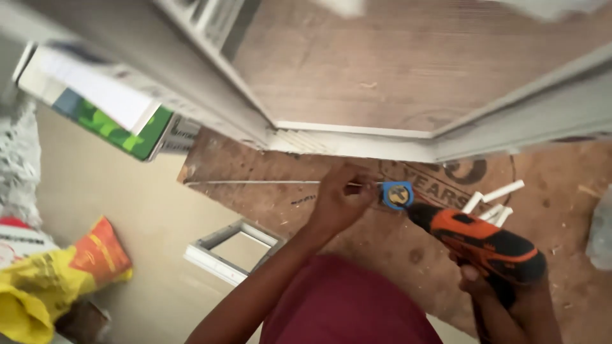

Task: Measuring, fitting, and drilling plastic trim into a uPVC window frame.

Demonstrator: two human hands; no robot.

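Note:
My right hand [479, 275] grips an orange and black power drill [484, 243] that points left toward a small blue and yellow round piece [398, 194] at its tip. My left hand [341, 199] reaches out with fingers pinched just left of that tip, holding something small that I cannot make out. Both hands work low over a brown cardboard sheet [268, 167] on the floor, just in front of a white frame rail [350, 141] with a wooden panel [408, 70] behind it.
Several short white plastic pieces [497, 202] lie right of the drill. A small white frame [233, 251] rests on the floor at lower left. A yellow and orange bag [57, 280] sits far left. A green and white box [102, 105] stands upper left.

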